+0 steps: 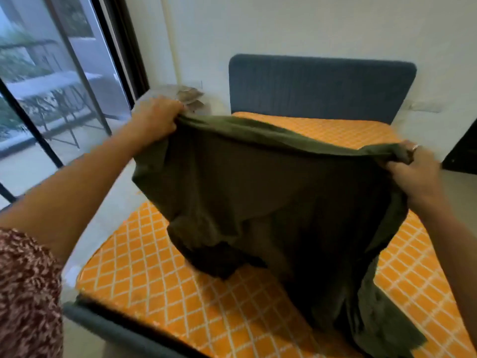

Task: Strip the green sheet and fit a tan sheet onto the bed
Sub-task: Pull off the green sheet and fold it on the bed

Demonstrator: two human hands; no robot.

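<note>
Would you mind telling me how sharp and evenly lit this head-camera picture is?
Head view: motion blur softens the left hand, the right hand and the dark green cloth sheet; wide-angle distortion bows the orange diamond-patterned mattress; daylight comes from the glass door, leaving the sheet's lower folds in shadow.

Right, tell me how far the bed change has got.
Done: the green sheet is off the orange mattress, which lies bare up to the blue headboard. In hand: the left hand and right hand grip the sheet's top edge, holding it up while its lower part trails on the mattress. Left: putting it aside and fitting the tan sheet, which isn't in view.
</note>
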